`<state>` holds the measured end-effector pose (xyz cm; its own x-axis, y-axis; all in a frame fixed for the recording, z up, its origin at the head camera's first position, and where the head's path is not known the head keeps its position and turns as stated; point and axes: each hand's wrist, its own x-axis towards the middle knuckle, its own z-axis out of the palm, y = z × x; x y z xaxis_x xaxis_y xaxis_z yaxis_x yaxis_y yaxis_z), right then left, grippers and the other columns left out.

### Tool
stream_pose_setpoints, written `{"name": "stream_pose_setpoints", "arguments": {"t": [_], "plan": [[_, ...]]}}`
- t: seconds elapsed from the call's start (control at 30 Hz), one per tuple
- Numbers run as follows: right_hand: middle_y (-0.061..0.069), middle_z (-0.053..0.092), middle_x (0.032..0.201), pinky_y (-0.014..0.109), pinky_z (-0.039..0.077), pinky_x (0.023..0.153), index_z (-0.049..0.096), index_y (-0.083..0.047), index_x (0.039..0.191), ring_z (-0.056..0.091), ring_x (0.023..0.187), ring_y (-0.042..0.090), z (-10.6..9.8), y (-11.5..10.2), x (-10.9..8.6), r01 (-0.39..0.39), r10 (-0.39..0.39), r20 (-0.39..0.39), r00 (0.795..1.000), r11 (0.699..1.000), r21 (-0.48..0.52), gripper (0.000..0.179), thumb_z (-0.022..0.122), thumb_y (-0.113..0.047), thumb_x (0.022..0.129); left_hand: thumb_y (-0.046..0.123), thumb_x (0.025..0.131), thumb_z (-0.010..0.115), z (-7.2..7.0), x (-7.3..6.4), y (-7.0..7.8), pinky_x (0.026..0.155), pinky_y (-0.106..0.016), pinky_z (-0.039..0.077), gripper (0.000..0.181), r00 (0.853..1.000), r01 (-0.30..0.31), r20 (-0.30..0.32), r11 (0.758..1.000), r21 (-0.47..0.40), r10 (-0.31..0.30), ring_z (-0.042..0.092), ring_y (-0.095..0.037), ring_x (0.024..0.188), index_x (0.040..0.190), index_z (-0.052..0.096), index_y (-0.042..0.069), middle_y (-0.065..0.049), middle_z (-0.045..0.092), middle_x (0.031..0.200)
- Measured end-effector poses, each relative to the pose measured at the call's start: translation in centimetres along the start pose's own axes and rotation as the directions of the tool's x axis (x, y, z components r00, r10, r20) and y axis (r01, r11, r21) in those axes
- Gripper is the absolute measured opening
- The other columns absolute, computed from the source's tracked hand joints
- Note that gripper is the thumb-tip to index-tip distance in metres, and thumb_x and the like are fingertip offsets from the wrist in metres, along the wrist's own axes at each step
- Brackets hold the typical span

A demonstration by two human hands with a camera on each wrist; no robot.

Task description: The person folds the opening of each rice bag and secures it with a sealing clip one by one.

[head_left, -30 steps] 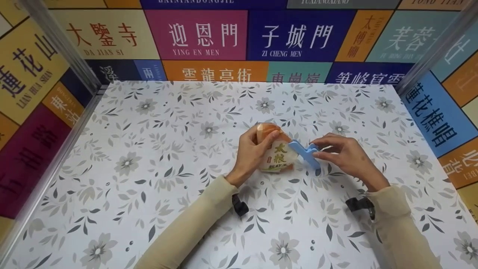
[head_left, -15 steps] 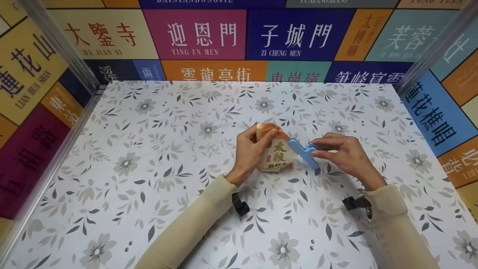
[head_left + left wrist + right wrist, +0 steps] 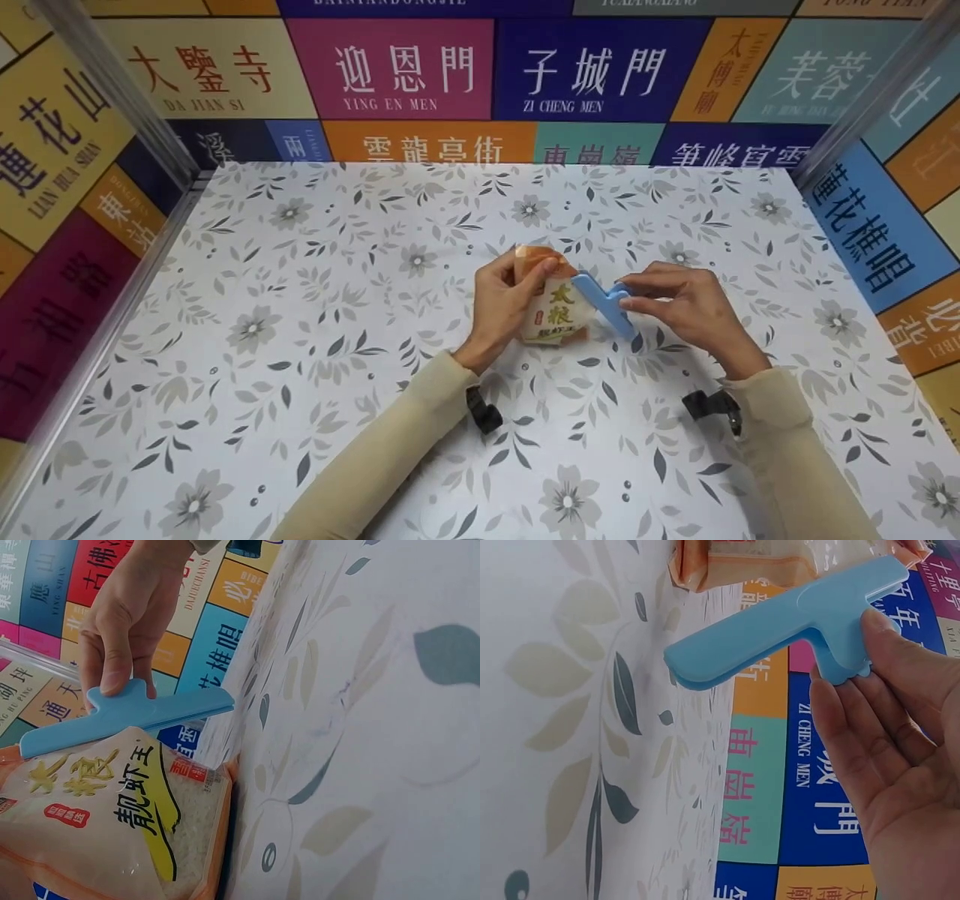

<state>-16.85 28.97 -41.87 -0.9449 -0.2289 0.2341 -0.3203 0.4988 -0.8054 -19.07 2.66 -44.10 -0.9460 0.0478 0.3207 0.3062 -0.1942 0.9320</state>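
My left hand point(image 3: 501, 304) grips the upper left part of a small bag of rice point(image 3: 556, 316), thumb across its orange front. Pale grains show through the bag's window in the left wrist view. Between thumb and fingers, my right hand point(image 3: 681, 300) pinches the grip tabs of a light blue bag clip point(image 3: 780, 626). The clip's long bar slants along the bag's right edge in the head view, and the left wrist view has it overlapping the bag's edge beside the gold lettering. Left-hand fingers behind the bag are hidden.
A white table point(image 3: 360, 442) with a grey leaf and flower print lies under both hands. Colourful panels point(image 3: 390, 71) with Chinese lettering stand behind it and at both sides. Black wrist straps point(image 3: 484, 411) hang below the sleeves.
My right hand has moved slightly left and up with the bag clip, bringing it closer against the bag's edge. My left hand and the rice bag have stayed nearly still.
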Motion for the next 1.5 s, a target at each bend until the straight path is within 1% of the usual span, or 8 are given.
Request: {"name": "stream_pose_setpoints", "arguments": {"t": [0.3,0.6,0.67,0.87,1.03,1.2,1.4,1.5], "plan": [[0.004,0.076,0.099,0.016,0.059,0.080,0.082,-0.013,0.113,0.074,0.091,0.001,0.0,-0.8,0.2,-0.020,0.021,0.001,1.000,1.000,-0.015,0.026,0.085,-0.015,0.087,0.015,0.098,0.074,0.1,0.0,0.0,0.072,-0.028,0.062,0.018,1.000,-0.015,0.016,1.000,-0.021,0.015,0.076,-0.013,0.085,0.109,0.077,0.002,-0.014,0.080,0.105],[0.004,0.078,0.098,0.016,0.059,0.077,0.082,-0.013,0.112,0.075,0.090,0.001,0.3,-1.0,0.5,-0.025,0.025,-0.007,1.000,1.000,-0.010,0.026,0.086,-0.015,0.086,0.016,0.097,0.075,0.0,-0.1,0.1,0.075,-0.032,0.064,0.020,1.000,0.002,0.004,1.000,-0.020,-0.002,0.077,-0.014,0.085,0.111,0.077,0.003,-0.013,0.081,0.104],[0.003,0.078,0.098,0.016,0.059,0.077,0.082,-0.012,0.112,0.075,0.090,0.001,0.3,-1.1,0.5,-0.025,0.024,-0.011,1.000,1.000,-0.008,0.026,0.086,-0.014,0.086,0.016,0.097,0.075,0.0,-0.1,0.1,0.074,-0.030,0.063,0.020,1.000,0.007,0.001,1.000,-0.015,-0.007,0.076,-0.013,0.084,0.111,0.077,0.002,-0.014,0.081,0.104],[-0.004,0.077,0.096,0.018,0.061,0.076,0.082,-0.008,0.110,0.075,0.089,0.001,0.5,-0.9,0.6,0.005,-0.004,-0.031,1.000,1.000,0.018,0.026,0.087,-0.007,0.084,0.014,0.097,0.075,0.1,-0.1,0.1,0.074,-0.029,0.063,0.019,1.000,-0.003,0.016,0.999,-0.035,0.004,0.077,-0.013,0.087,0.109,0.077,0.000,-0.015,0.080,0.107],[-0.007,0.077,0.097,0.019,0.061,0.077,0.082,-0.009,0.110,0.075,0.090,0.001,0.5,-1.1,0.7,0.001,0.000,-0.031,1.000,1.000,0.022,0.027,0.087,-0.008,0.083,0.016,0.097,0.075,0.1,-0.1,0.1,0.075,-0.029,0.063,0.019,1.000,-0.009,0.016,1.000,-0.025,0.010,0.077,-0.013,0.088,0.110,0.077,0.002,-0.014,0.080,0.107],[-0.002,0.078,0.097,0.019,0.061,0.077,0.082,-0.008,0.110,0.075,0.089,0.001,0.6,-1.4,0.8,-0.012,0.012,-0.028,1.000,1.000,0.018,0.028,0.087,-0.009,0.083,0.016,0.097,0.076,0.1,-0.1,0.0,0.076,-0.031,0.063,0.020,1.000,-0.004,0.009,1.000,-0.014,0.004,0.076,-0.013,0.086,0.111,0.078,0.003,-0.013,0.081,0.106],[0.008,0.075,0.099,0.012,0.058,0.082,0.081,-0.006,0.113,0.069,0.088,-0.002,0.7,-1.6,0.6,0.026,-0.026,-0.017,1.000,0.999,-0.034,0.029,0.086,-0.007,0.085,0.016,0.096,0.076,0.1,0.0,0.0,0.072,-0.029,0.062,0.020,1.000,-0.004,0.005,1.000,-0.015,0.004,0.074,-0.013,0.082,0.111,0.078,0.003,-0.013,0.080,0.105],[0.009,0.073,0.102,0.011,0.057,0.084,0.079,-0.006,0.115,0.069,0.091,-0.002,0.8,-1.5,0.6,0.023,-0.023,-0.011,1.000,0.999,-0.035,0.028,0.084,-0.009,0.087,0.015,0.096,0.076,0.1,-0.1,-0.1,0.073,-0.029,0.062,0.020,1.000,-0.004,0.010,1.000,-0.021,0.004,0.074,-0.013,0.084,0.112,0.078,0.002,-0.013,0.080,0.106]]}}
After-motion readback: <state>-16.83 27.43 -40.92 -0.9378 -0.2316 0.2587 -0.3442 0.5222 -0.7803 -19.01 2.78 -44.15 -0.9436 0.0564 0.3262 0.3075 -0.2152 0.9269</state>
